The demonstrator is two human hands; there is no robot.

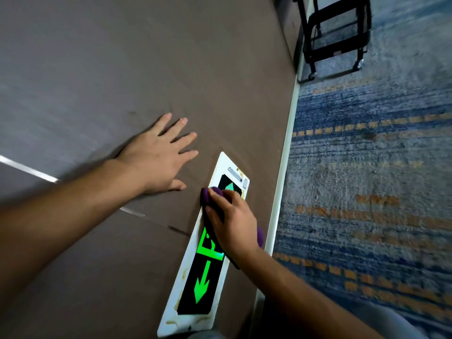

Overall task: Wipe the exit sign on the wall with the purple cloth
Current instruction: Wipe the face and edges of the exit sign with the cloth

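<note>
- Landmark: exit sign [203, 253], one only, a long white-framed plate with black face and green markings, mounted low on the brown wall [122, 69], just beside the pale skirting strip [283, 172].
- Right hand [232, 223] lay on the middle of the sign, fingers curled down over the purple cloth [209, 195], pressing it flat against the face; cloth bulged out past the fingertips at the sign's far end and showed again behind the wrist side.
- Left hand [159, 160] was spread, palm flat on the wall just beside the sign's far end, holding nothing, looked like a brace.
- Sign's near half with the green down-arrow was uncovered; far arrow partly hidden by cloth and fingers.
- Progress, as a guess: mid-wipe, cloth sat around the centre; whether either end was cleaned could not be told.
- Risk: yellowish residue ran along the frame edges, so hard pushing might lift or shift the plate.
- Risk: cloth was bunched, not flat; it could roll under the palm and leave bare fingers smearing the face.
- Risk: the small metal fitting at the sign's far end could snag the cloth.
- Risk: braced left hand might slip on the smooth wall if weight leaned on it.
- Count: two hands, one cloth, one sign, one black wheeled rack [335, 33] well apart from the sign on the blue patterned carpet [367, 167].
</note>
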